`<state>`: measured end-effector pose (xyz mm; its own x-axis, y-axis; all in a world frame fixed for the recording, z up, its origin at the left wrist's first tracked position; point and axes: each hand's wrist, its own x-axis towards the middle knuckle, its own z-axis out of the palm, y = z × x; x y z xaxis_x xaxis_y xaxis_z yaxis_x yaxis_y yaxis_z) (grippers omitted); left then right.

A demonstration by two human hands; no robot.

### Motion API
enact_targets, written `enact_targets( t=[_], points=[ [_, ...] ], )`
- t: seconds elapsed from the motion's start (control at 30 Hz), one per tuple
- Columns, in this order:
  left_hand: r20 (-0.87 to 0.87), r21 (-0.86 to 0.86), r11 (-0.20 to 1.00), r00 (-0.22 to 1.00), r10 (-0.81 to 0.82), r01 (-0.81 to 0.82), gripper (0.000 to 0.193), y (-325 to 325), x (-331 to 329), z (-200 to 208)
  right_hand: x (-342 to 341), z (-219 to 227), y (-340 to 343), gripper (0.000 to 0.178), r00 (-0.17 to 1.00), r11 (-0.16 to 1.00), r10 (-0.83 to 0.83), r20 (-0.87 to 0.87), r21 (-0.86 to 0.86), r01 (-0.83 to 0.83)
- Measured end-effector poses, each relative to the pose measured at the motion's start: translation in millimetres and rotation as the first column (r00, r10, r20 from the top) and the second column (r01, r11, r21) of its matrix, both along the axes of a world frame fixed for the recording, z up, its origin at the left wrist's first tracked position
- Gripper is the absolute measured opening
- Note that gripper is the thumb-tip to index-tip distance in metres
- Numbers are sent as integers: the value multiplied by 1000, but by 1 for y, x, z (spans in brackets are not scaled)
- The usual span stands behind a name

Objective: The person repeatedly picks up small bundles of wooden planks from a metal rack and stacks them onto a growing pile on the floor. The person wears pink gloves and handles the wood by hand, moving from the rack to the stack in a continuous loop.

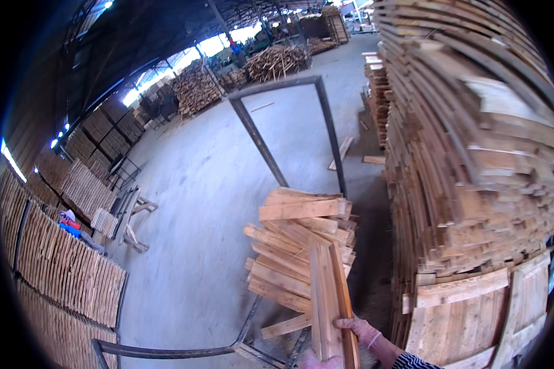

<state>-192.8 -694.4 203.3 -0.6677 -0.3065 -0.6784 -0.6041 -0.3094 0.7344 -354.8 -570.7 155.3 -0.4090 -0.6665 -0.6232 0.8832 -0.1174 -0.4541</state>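
Observation:
Several long, narrow wooden boards (pixel 324 295) are held together in my hands, slanting up and away from the lower edge. My right hand (pixel 360 330), in a pinkish glove, grips their right side, with the thumb on top. At the near end, my left hand (pixel 321 361) holds the boards from below left and is partly cut off by the picture's edge. The far ends of these boards overlap a loose pile of planks (pixel 280 265), stacked unevenly on a dark metal frame cart (pixel 243 352).
The cart's upright hoop (pixel 326 117) rises behind the pile. A tall timber stack (pixel 455 203) stands close on my right, above wooden panels (pixel 465 326). Board stacks (pixel 68 264) line the left, near a trestle (pixel 132 215) and a person (pixel 74 226). Loose boards (pixel 341 154) lie on the concrete floor.

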Motion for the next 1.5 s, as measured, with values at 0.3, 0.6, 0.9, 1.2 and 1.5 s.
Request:
enact_targets(
  t=[0.3,0.6,0.9,1.2,1.5],
  points=[
    [-481,269,963,868,123,13,79,9,-61,65,45,134,103,125,818,989,44,-574,-89,-116],
    [-639,372,904,765,86,209,71,105,-101,101,76,239,199,158,221,904,246,-944,305,300],
    [-865,214,824,493,-89,525,128,222,-124,172,80,275,281,144,168,802,96,-981,176,571],
    [-527,-704,372,-94,-845,606,70,253,-159,45,80,102,361,122,616,797,166,-770,473,377],
    [-729,96,755,563,-391,648,87,322,-126,67,94,109,397,138,278,877,-125,-952,25,480]
  ],
)
